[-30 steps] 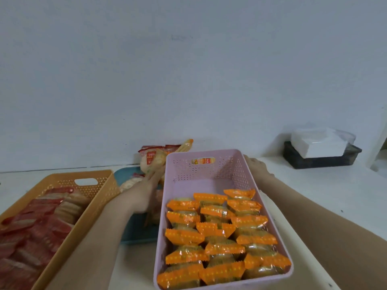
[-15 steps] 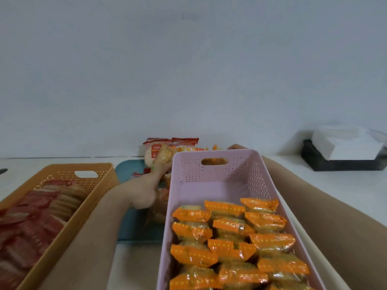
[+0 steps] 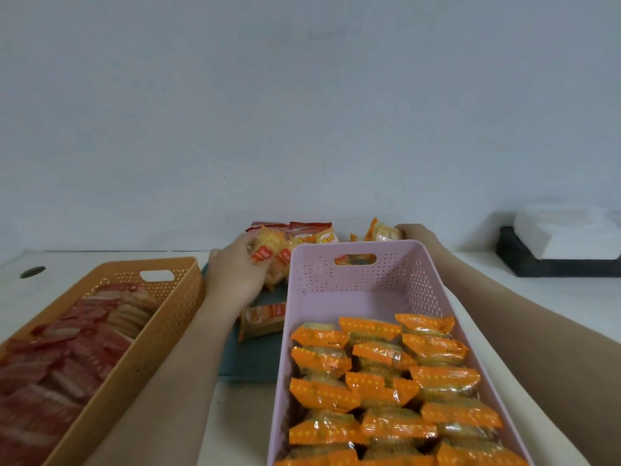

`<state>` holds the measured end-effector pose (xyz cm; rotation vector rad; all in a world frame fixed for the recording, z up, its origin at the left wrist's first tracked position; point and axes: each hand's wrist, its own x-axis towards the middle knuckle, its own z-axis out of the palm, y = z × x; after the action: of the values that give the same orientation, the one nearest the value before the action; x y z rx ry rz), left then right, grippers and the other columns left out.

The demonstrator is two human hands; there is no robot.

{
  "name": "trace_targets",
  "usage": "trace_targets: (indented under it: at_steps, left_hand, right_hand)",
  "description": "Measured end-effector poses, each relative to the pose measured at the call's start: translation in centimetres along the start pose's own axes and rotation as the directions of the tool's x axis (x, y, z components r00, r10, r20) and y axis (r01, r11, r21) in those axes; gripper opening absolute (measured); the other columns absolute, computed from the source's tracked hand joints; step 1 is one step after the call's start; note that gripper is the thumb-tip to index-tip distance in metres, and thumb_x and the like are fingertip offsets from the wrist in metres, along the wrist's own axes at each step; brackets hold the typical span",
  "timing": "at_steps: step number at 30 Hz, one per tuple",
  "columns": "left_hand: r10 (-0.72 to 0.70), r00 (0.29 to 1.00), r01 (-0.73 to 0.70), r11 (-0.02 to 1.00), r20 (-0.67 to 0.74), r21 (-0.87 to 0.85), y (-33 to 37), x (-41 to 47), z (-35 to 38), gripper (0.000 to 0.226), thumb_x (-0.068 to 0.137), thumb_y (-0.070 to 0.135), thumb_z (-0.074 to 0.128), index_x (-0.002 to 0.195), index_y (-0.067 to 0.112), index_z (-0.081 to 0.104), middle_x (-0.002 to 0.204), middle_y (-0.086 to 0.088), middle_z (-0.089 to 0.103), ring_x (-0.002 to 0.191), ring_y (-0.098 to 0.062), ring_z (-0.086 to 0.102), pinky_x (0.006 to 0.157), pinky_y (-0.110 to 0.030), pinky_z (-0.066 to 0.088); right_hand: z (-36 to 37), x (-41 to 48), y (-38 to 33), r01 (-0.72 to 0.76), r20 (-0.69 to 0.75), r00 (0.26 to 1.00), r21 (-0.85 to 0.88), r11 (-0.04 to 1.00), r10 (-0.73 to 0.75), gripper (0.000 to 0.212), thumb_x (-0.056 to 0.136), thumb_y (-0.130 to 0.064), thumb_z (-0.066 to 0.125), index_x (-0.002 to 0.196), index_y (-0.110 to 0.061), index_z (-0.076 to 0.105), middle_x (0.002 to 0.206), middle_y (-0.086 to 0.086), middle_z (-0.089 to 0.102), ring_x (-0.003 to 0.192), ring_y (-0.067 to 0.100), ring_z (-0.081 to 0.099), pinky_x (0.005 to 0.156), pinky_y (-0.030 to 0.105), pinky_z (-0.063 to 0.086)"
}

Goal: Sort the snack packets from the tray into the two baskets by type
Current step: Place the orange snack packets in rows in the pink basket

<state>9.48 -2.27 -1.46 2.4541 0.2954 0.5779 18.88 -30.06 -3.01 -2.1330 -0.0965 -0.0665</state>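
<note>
**Both your hands are working the far end of the tray, each on a packet.**

Your left hand (image 3: 235,277) is curling its fingers round a pale packet (image 3: 265,252) in the heap on the tray (image 3: 255,364). Your right hand (image 3: 418,235), well apart from it, is gripping an orange-ended packet (image 3: 381,232) just behind the pink basket (image 3: 433,297). That basket is lying directly on your side of the right hand, its long axis running toward you and its near half filling with matching orange packets, so the packet probably only needs lifting back over the wall. The tan basket (image 3: 134,351), holding red packets, is sitting left of your left hand. A loose packet (image 3: 265,319) is lying flat just nearer you than that hand. The orange-red labels and a yellow oval badge (image 3: 327,237) are showing writing too blurred to read.
</note>
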Motion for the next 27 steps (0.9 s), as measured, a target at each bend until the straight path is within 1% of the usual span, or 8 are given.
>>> trace_targets:
  at_steps: [2, 5, 10, 15, 19, 23, 25, 27]
  left_hand:
    - [-0.061, 0.998, 0.061, 0.959, 0.009, -0.277, 0.9, -0.3, -0.8, 0.036, 0.091, 0.033, 0.063, 0.125, 0.025, 0.054, 0.113, 0.008, 0.059, 0.107, -0.017, 0.057, 0.084, -0.032, 0.047]
    - [-0.113, 0.993, 0.108, 0.776, 0.031, -0.622, 2.3, -0.5, -2.4, 0.025, 0.089, 0.021, 0.067, 0.11, 0.026, 0.055, 0.106, 0.003, 0.067, 0.095, -0.012, 0.064, 0.07, -0.025, 0.049]
    - [0.067, 0.997, -0.014, 0.503, 0.023, -0.864, 5.6, -1.8, -5.7, 0.043, 0.078, -0.002, 0.073, 0.103, 0.027, 0.054, 0.102, -0.008, 0.07, 0.092, -0.019, 0.07, 0.076, -0.038, 0.056]
    - [0.371, 0.926, -0.251, 0.75, 0.075, -0.612, 7.7, -5.1, -6.8, 0.062, 0.074, -0.001, 0.078, 0.105, 0.047, 0.054, 0.105, 0.004, 0.064, 0.084, -0.011, 0.069, 0.07, -0.026, 0.058]
    - [0.465, 0.868, -0.422, 0.876, 0.172, -0.235, 7.1, -6.1, -5.1, 0.045, 0.08, 0.02, 0.075, 0.121, 0.035, 0.061, 0.103, 0.015, 0.06, 0.088, 0.0, 0.057, 0.07, -0.005, 0.044]
    - [0.516, 0.789, -0.556, 0.831, 0.332, 0.03, 5.9, -6.3, -4.5, 0.029, 0.078, 0.042, 0.068, 0.107, 0.039, 0.067, 0.095, 0.01, 0.059, 0.099, -0.016, 0.055, 0.082, -0.036, 0.046]
    - [0.509, 0.766, -0.602, 0.782, 0.393, 0.161, 6.0, -6.5, -5.0, 0.009, 0.078, 0.045, 0.064, 0.072, 0.041, 0.058, 0.08, 0.012, 0.054, 0.096, -0.018, 0.052, 0.076, -0.035, 0.039]
    - [0.507, 0.753, -0.628, 0.743, 0.42, 0.23, 6.4, -6.8, -5.5, 0.03, 0.082, 0.049, 0.06, 0.06, 0.036, 0.045, 0.069, 0.014, 0.046, 0.086, -0.014, 0.046, 0.067, -0.031, 0.03]
  right_hand:
    - [-1.2, -1.3, -1.0, 0.071, -0.095, 0.993, -0.051, 0.996, -0.076, 0.008, 0.079, -0.004, 0.065, 0.076, -0.006, 0.058, 0.073, 0.005, 0.06, 0.071, 0.021, 0.051, 0.065, 0.03, 0.039]
    - [-3.4, -3.6, -3.0, 0.126, -0.207, 0.975, 0.241, 0.962, -0.076, 0.021, 0.07, 0.001, 0.077, 0.081, -0.009, 0.063, 0.069, 0.004, 0.059, 0.06, 0.02, 0.049, 0.053, 0.025, 0.042]
    - [-6.5, -8.2, -8.9, 0.23, -0.012, 0.97, 0.377, 0.897, -0.243, 0.035, 0.074, 0.009, 0.074, 0.101, -0.011, 0.063, 0.088, 0.003, 0.063, 0.078, 0.018, 0.063, 0.074, 0.038, 0.059]
    - [-7.0, -11.2, -11.8, 0.36, 0.11, 0.93, -0.081, 0.93, -0.35, 0.03, 0.072, -0.004, 0.08, 0.096, -0.005, 0.062, 0.073, 0.0, 0.06, 0.063, 0.012, 0.057, 0.056, 0.027, 0.047]
    - [-5.7, -12.5, -11.7, 0.356, 0.185, 0.927, -0.155, 0.921, -0.327, 0.032, 0.069, -0.01, 0.084, 0.094, -0.006, 0.066, 0.084, 0.01, 0.07, 0.075, 0.025, 0.066, 0.07, 0.036, 0.053]
    - [-3.8, -13.4, -11.4, 0.378, 0.258, 0.915, -0.285, 0.881, -0.309, 0.026, 0.069, -0.013, 0.084, 0.086, -0.013, 0.064, 0.078, 0.002, 0.066, 0.068, 0.014, 0.059, 0.065, 0.027, 0.047]
    - [-2.9, -13.7, -11.4, 0.385, 0.282, 0.913, -0.36, 0.85, -0.294, 0.027, 0.068, -0.016, 0.084, 0.086, -0.016, 0.063, 0.078, -0.003, 0.064, 0.068, 0.012, 0.058, 0.064, 0.027, 0.045]
    - [-2.3, -13.7, -11.1, 0.379, 0.314, 0.912, -0.401, 0.834, -0.263, 0.028, 0.069, -0.02, 0.083, 0.09, -0.015, 0.064, 0.082, -0.001, 0.066, 0.072, 0.015, 0.059, 0.067, 0.03, 0.046]
